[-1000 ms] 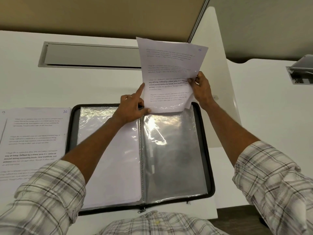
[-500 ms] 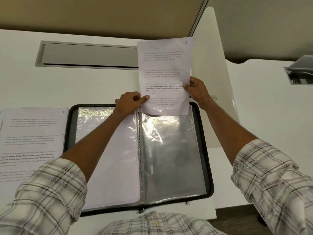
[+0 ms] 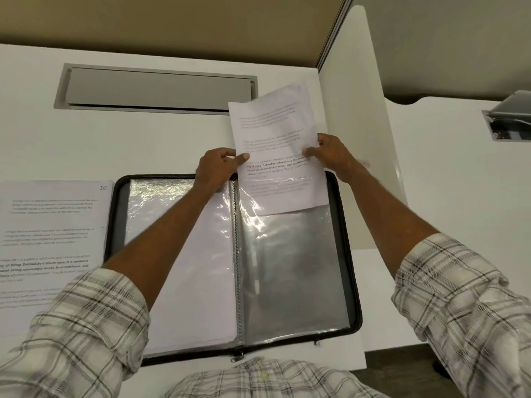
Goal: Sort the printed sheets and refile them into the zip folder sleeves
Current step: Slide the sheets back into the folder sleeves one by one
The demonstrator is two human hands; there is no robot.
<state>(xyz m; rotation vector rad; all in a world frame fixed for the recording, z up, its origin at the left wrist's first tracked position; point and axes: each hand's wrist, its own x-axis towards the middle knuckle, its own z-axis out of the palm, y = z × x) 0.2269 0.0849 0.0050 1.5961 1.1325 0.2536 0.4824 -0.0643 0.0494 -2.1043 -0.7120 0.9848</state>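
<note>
A black zip folder (image 3: pixel 355 254) lies open on the white desk with clear plastic sleeves on both sides. The left sleeve (image 3: pixel 207 268) holds white paper. A printed sheet (image 3: pixel 273 133) stands over the top of the right sleeve (image 3: pixel 293 271), its lower end inside the sleeve's mouth. My left hand (image 3: pixel 215 168) pinches the sheet's left edge with the thumb on top. My right hand (image 3: pixel 333 156) pinches its right edge. A stack of printed sheets (image 3: pixel 51 239), the top one marked 10, lies left of the folder.
A grey cable hatch (image 3: pixel 155 90) is set in the desk (image 3: pixel 115 147) behind the folder. A white divider panel (image 3: pixel 356 110) rises just right of the folder. Beyond it another desk carries an open cable box (image 3: pixel 508 122). A brown partition runs along the back.
The sheet has come down and its lower end has gone into the right sleeve. Both hands have slid higher on its edges; the left, whose finger pointed up a second ago, now pinches it.
</note>
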